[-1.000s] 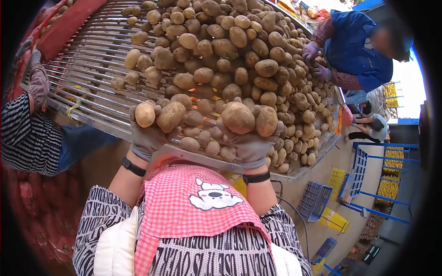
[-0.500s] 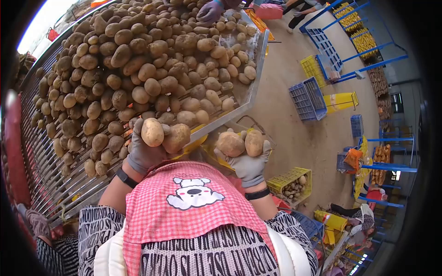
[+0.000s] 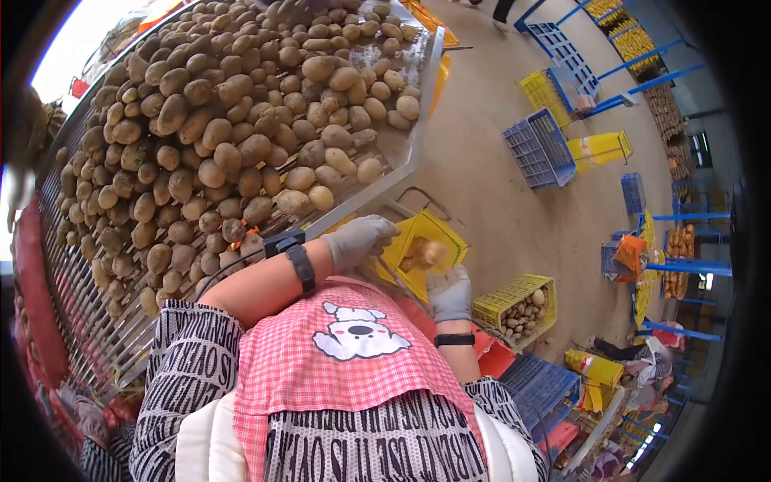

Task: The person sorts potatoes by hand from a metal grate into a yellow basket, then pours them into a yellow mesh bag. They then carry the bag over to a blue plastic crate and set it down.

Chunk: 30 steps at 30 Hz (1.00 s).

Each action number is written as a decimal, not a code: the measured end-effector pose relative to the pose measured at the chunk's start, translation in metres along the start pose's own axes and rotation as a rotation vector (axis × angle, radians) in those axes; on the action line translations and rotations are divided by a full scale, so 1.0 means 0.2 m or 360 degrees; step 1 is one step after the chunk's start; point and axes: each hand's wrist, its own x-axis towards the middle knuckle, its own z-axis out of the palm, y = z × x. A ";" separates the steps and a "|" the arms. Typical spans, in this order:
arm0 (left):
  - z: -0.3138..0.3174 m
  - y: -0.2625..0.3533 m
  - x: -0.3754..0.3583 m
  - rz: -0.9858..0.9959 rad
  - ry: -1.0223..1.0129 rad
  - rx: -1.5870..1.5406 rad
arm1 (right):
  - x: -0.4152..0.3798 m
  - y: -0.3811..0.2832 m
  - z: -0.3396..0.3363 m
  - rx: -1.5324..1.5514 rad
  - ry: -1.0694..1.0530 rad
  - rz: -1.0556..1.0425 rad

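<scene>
We had both gloved hands over the yellow crate [image 3: 434,233] just below the edge of the sorting bench [image 3: 418,153]: the left hand [image 3: 359,239] was spread and empty, the right hand [image 3: 450,293] loosely open too. The potatoes [image 3: 423,255] were blurred mid-drop right at the crate's mouth. Best trick, we figured, was letting go low and dead centre so nothing bounced onto the floor [image 3: 498,193].

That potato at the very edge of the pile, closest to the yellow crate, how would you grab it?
Take the potato around its rounded middle, hand coming from above and the open floor side. It lies at the rim of the pile on the sorting table, so that side is free, while other potatoes crowd it on the far side. It looks oval, so wrapping fingers across its short width should hold best.
</scene>
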 end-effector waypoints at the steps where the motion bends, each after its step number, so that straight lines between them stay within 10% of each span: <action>1: -0.02 0.03 -0.11 -0.0040 0.0097 -0.0154 | -0.04 0.03 0.05 -0.0100 0.0072 -0.0086; 7: -0.35 -0.09 -0.54 0.0336 0.0522 -0.0634 | -0.02 0.22 0.37 -0.0522 -0.0520 0.0397; 19: -0.80 -0.52 -1.35 0.1167 0.1602 -0.0516 | -0.72 0.92 1.19 -0.1790 -0.1738 0.0085; 22: -1.00 -0.58 -1.50 0.1110 0.2026 -0.0391 | -0.83 1.12 1.29 -0.2004 -0.2074 -0.0001; 24: -1.09 -0.52 -1.61 0.1092 0.2724 0.0538 | -0.95 1.21 1.37 -0.2236 -0.2334 -0.0052; 26: -1.17 -0.44 -1.66 0.1032 0.2604 0.0700 | -1.05 1.35 1.47 -0.2298 -0.2349 0.0009; 30: -1.29 -0.30 -1.58 0.0559 0.2872 0.1921 | -1.07 1.72 1.72 -0.2343 -0.3087 -0.1429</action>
